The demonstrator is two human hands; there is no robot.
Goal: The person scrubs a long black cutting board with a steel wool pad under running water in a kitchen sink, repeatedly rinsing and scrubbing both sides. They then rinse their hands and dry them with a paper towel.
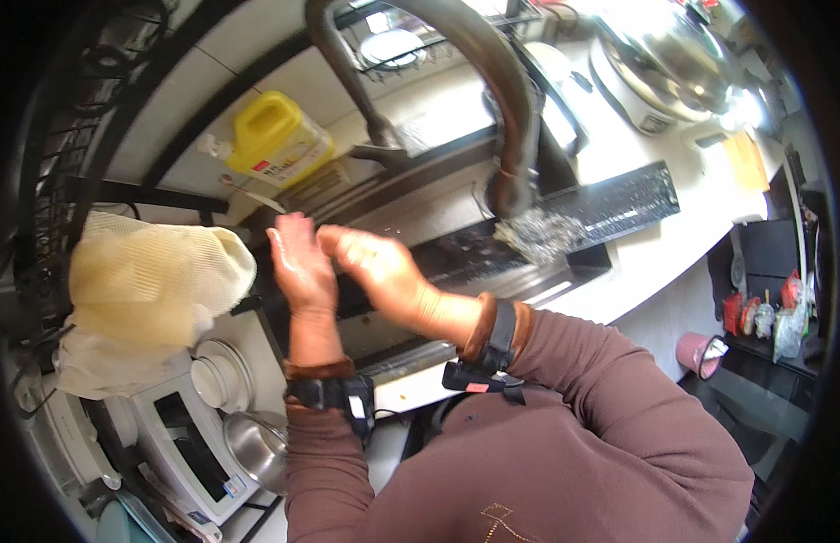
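Both hands are held over the dark sink [438, 204], close together and with nothing seen in them. My left hand [304, 270] points away from me, fingers stretched out, its skin wet and shiny. Beside it, my right hand [382, 270] reaches in from the right with its fingers extended, tips near the left hand's fingers. Whether the two touch is hard to tell. To their right arches a brown faucet [519, 109], its spout above a crumpled, shiny grey scouring pad or wad [539, 235]. That wad rests on a narrow black tray [632, 204] laid across the sink.
Behind the sink's left part stands a yellow jug [280, 136]. A cream ribbed cloth [157, 276] hangs at left, above a white appliance [189, 448], stacked white dishes [223, 376] and a steel bowl [257, 448]. A lidded metal pot [673, 63] occupies the far right counter.
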